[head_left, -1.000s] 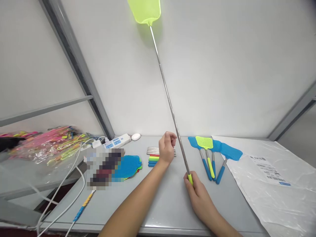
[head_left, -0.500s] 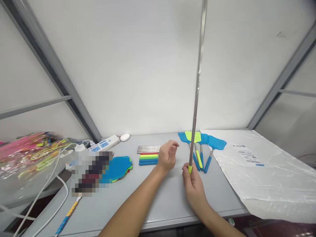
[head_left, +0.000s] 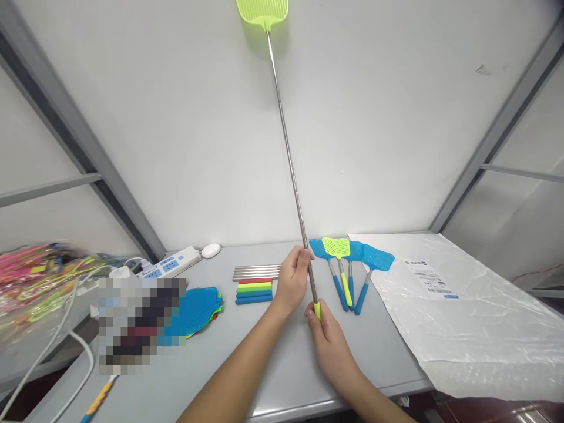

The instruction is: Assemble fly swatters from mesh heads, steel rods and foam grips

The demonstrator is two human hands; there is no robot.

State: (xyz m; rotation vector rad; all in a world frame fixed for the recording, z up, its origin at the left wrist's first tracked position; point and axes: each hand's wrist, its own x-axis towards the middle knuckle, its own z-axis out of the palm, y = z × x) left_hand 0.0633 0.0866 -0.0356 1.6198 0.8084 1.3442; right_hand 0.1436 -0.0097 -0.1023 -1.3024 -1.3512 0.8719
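Note:
A long fly swatter (head_left: 288, 147) rises in front of me, its telescopic metal rod pulled out and its yellow-green head at the top edge of the view. My right hand (head_left: 333, 348) is closed around the yellow-green handle. Higher up, my left hand (head_left: 294, 279) is closed on the lower part of the rod. Several finished-looking swatters (head_left: 345, 282), blue and yellow-green, lie to the right with short rods. Left of my left hand are metal rods (head_left: 255, 272) and coloured handle grips (head_left: 254, 291). Farther left lies a stack of swatter heads (head_left: 198, 310), a blue one on top.
A white power strip (head_left: 171, 264) with cables stands at the back left, beside a white oval object (head_left: 211, 251). Bags of colourful items (head_left: 39, 282) lie at far left. A white plastic sheet (head_left: 467, 323) covers the right side. A pixelated patch hides part of the left.
My left hand has moved onto the rod, having been free beside it. The swatter now leans left, bringing its head into view, and my right hand has shifted left with the handle.

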